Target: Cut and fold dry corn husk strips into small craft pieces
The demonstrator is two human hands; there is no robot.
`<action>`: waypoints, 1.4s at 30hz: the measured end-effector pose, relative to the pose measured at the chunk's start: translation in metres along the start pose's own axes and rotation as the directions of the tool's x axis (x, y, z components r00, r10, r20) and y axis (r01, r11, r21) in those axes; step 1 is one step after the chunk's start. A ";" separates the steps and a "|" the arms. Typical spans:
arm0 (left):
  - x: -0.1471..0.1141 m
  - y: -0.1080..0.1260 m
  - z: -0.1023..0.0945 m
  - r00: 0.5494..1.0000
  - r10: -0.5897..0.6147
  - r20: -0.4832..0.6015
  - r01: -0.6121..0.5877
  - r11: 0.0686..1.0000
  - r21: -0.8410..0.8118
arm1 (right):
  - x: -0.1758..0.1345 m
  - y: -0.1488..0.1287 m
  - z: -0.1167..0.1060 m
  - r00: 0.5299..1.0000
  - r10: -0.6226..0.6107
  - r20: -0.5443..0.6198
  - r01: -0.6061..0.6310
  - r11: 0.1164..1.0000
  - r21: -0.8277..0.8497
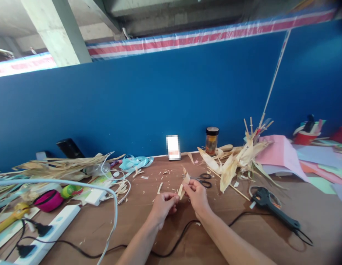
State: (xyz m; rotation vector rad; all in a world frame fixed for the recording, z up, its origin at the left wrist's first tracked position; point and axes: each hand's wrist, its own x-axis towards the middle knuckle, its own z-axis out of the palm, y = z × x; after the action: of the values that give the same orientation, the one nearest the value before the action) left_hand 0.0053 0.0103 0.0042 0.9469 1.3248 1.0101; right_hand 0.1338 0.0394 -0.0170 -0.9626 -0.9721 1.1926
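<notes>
Closest to me, two bare forearms reach up across a brown table [138, 225], and a black cable [183, 232] runs beneath both of them. To the left a white power strip [58, 225] lies slanted with black plugs in it; to the right a black glue gun [275, 211] rests on its side.

Past the wrists, my view centres on a pale strip of dried husk [181, 191], raised between the two hands and tilted with its top to the right. The right hand [198, 195] pinches its upper part between thumb and fingers. The left hand [164, 207] has thumb and fingertip closed at the lower end; I believe they grip it, though the contact is too small for me to be sure.

Just beyond the right hand I see the dark handles of scissors [205, 181] on the table, and pale scraps [160, 188] lie near the left hand. Further back to the right are a heap of dry husks [228, 171] and a pink sheet of paper [278, 151]; to the left, a light-blue ribbon [135, 163]. A dark-lidded jar [212, 142] stands before the blue partition [160, 99], with a concrete pillar [56, 33] behind it.
</notes>
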 end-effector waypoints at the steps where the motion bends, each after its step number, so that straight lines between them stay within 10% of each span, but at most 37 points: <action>1: -0.001 0.000 0.001 1.000 -0.008 0.000 0.008 1.000 -0.016 | 0.000 0.000 0.000 1.000 0.004 0.002 -0.004 1.000 0.002; 27: -0.003 0.009 -0.003 0.982 -0.131 0.136 0.129 0.991 0.019 | -0.006 -0.010 0.001 0.985 -0.139 0.104 0.160 0.959 -0.234; 42: -0.002 0.000 -0.001 0.999 -0.013 0.051 0.010 0.998 0.059 | -0.006 -0.005 0.005 0.983 0.085 0.165 -0.091 0.995 0.031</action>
State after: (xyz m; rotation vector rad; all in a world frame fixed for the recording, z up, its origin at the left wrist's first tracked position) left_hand 0.0047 0.0087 0.0046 1.0021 1.3216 0.9367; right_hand 0.1295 0.0328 -0.0111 -0.8959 -1.0407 1.3770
